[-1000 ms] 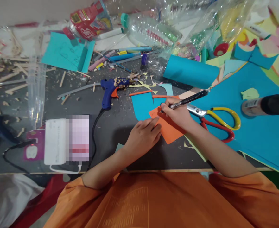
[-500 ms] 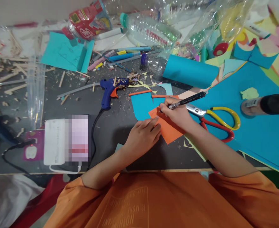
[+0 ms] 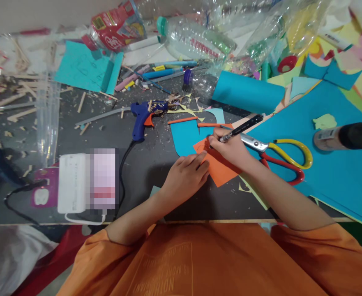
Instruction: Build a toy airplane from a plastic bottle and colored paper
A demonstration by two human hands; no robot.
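Orange paper lies askew on the dark table, one corner toward the person, between and partly under the two hands. The person's orange shirt fills the near edge. The left hand is palm down and holds nothing, its fingers side by side and slightly bent, the fingertips resting on the paper's left edge. The right hand pinches a black pen between thumb and fingers, the pen slanting up to the right. Its tip is down at the paper's upper part, beside a thin curved line; whether it touches is too small to tell.

Off to the left, a white box lies between a purple case and a blurred-out screen with a white cable. Right of the right hand are scissors with one yellow and one red handle, lying partly over a large blue sheet. A black-capped bottle lies on that sheet.

Just beyond the orange paper is a blue scrap. Farther left lies a blue glue gun, its nozzle near pale paper cuttings. Beyond the hands, a blue wrap surrounds a clear bottle with a purple cap. At the back lie a red-labelled bottle and more clear bottles.
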